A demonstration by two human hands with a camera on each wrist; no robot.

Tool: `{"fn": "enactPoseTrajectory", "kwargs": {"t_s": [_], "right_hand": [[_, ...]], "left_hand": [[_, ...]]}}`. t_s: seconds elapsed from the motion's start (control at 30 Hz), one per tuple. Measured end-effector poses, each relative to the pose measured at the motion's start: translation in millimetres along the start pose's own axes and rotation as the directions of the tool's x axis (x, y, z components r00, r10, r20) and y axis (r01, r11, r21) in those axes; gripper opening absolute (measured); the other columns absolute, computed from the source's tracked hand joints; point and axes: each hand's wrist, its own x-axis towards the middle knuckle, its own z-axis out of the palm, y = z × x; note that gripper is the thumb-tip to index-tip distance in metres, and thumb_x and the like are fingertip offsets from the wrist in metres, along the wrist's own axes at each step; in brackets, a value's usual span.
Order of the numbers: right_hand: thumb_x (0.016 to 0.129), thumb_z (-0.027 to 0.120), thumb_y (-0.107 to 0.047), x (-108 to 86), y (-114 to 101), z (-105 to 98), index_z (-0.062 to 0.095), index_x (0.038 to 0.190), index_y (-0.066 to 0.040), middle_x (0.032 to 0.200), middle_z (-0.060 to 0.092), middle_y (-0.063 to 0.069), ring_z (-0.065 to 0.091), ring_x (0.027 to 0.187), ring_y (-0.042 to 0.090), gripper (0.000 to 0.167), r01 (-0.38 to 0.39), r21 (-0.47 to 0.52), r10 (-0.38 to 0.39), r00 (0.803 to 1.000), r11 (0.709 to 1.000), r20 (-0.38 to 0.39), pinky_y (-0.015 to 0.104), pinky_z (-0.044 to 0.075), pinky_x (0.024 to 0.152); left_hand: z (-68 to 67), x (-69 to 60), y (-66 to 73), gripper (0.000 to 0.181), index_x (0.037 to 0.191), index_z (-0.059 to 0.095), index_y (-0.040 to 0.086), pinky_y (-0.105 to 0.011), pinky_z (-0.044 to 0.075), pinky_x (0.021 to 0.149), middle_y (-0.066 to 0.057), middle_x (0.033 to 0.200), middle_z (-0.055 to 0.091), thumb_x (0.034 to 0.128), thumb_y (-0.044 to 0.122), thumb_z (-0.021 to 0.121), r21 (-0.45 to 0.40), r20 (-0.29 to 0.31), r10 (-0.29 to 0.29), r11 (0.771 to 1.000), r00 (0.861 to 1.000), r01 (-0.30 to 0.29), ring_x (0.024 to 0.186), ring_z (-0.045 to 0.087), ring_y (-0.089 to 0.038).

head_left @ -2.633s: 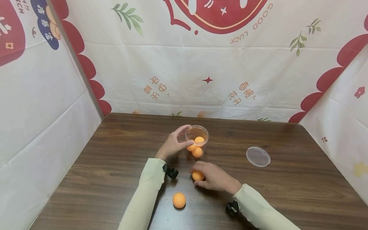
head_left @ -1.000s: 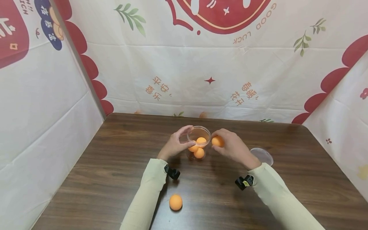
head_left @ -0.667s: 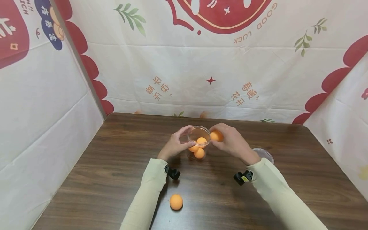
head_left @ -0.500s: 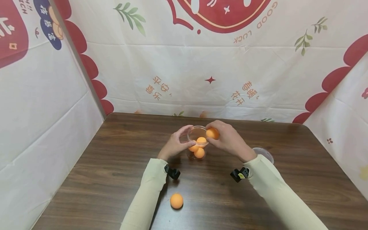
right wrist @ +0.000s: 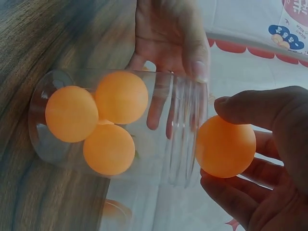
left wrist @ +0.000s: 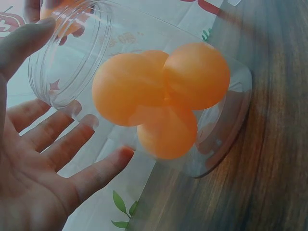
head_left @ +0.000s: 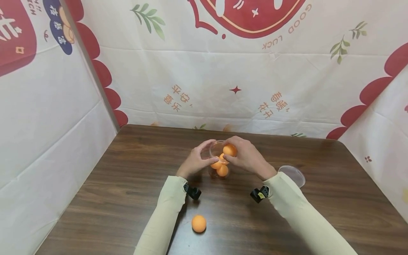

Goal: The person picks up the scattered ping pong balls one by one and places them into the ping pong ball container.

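Observation:
A clear plastic jar stands upright on the table with several orange ping-pong balls in its lower part. My left hand holds it near the rim, thumb on the near side and fingers round the far side. Between thumb and fingertips, my right hand pinches another orange ping-pong ball right at the jar's mouth. A loose ping-pong ball lies on the table in front of the jar, near the left forearm.
To the right, a clear round lid lies flat on the brown wooden table, partly behind the right wrist. White printed cloth hangs behind the table and along both sides.
My right hand picked up the ball from the table, lifted it right of the jar, then moved it left over the rim. The left hand keeps its hold on the jar.

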Motion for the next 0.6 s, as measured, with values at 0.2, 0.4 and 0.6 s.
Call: {"fn": "enactPoseTrajectory", "kwargs": {"t_s": [0.2, 0.4, 0.6], "right_hand": [[0.080, 0.075, -0.016, 0.6, -1.0, 4.0, 0.066, 0.108, -0.002, 0.106, 0.065, 0.010, 0.057, 0.078, 0.019, 0.032, -0.028, -0.004, 0.028, 1.000, 1.000, 0.011, 0.031, 0.049, 0.067], [0.081, 0.074, -0.016, 1.1, -1.4, 5.7, 0.066, 0.108, -0.004, 0.105, 0.066, 0.010, 0.057, 0.077, 0.019, 0.031, -0.028, -0.022, 0.028, 1.000, 0.999, 0.009, 0.031, 0.048, 0.067], [0.082, 0.073, -0.018, 0.1, -2.0, 7.3, 0.066, 0.112, -0.004, 0.109, 0.065, 0.010, 0.059, 0.080, 0.020, 0.034, -0.030, -0.047, 0.031, 0.999, 0.998, 0.017, 0.035, 0.051, 0.070]], "left_hand": [[0.0, -1.9, 3.9, 0.064, 0.144, 0.036, 0.000, -0.051, 0.045, 0.099, -0.019, 0.147, 0.041, 0.0886, 0.011, 0.067, 0.016, 0.007, -0.004, 1.000, 1.000, 0.004, 0.134, 0.040, -0.038], [-0.1, -0.9, 2.0, 0.064, 0.144, 0.037, 0.002, -0.051, 0.045, 0.100, -0.018, 0.147, 0.041, 0.0885, 0.013, 0.068, 0.003, 0.004, -0.009, 1.000, 1.000, 0.009, 0.135, 0.038, -0.040], [-0.9, -1.9, 5.0, 0.064, 0.143, 0.037, 0.001, -0.050, 0.045, 0.099, -0.019, 0.147, 0.041, 0.0879, 0.011, 0.068, 0.008, -0.001, -0.011, 1.000, 1.000, 0.011, 0.135, 0.039, -0.040]]}}
